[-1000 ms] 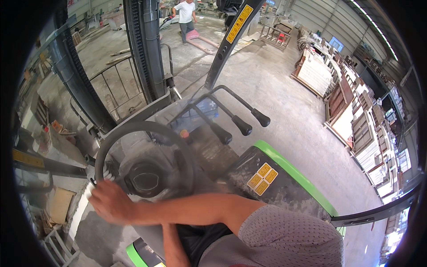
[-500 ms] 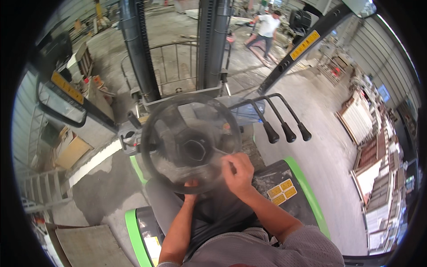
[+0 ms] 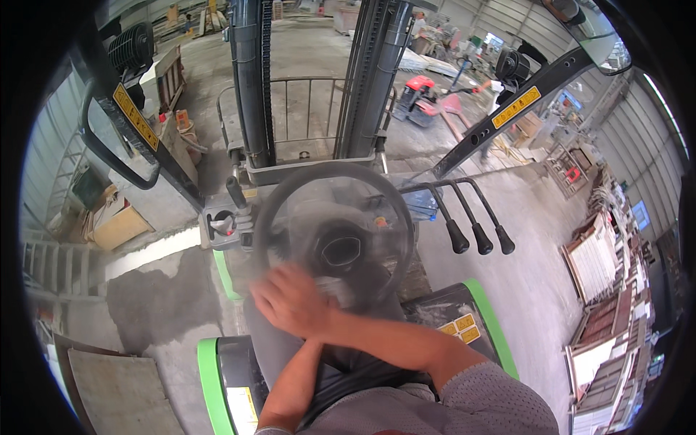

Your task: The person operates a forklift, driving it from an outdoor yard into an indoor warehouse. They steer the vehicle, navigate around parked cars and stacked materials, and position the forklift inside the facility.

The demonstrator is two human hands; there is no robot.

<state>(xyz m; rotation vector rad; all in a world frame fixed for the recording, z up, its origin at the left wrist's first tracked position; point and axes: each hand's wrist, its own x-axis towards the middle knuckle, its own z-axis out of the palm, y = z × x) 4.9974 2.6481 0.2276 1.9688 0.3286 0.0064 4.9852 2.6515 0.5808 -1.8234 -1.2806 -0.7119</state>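
I sit in the seat of a green forklift. My right hand (image 3: 290,301), blurred by motion, reaches across my body and grips the lower left rim of the black steering wheel (image 3: 335,168). My left forearm (image 3: 290,384) rises from the lower edge and passes under my right forearm, which hides my left hand. Three black-knobbed control levers (image 3: 475,238) stand just right of the wheel, apart from both hands.
The lift mast (image 3: 250,80) and its guard grille rise straight ahead. A red pallet jack (image 3: 420,94) and a person (image 3: 417,25) are far ahead. Cardboard boxes (image 3: 119,225) sit at the left. Stacked framed panels (image 3: 602,254) line the right wall.
My view has swung from left to straight ahead. My right hand has moved from the wheel's lower right rim across to its lower left. My left hand, earlier visible at the bottom rim, is now covered.
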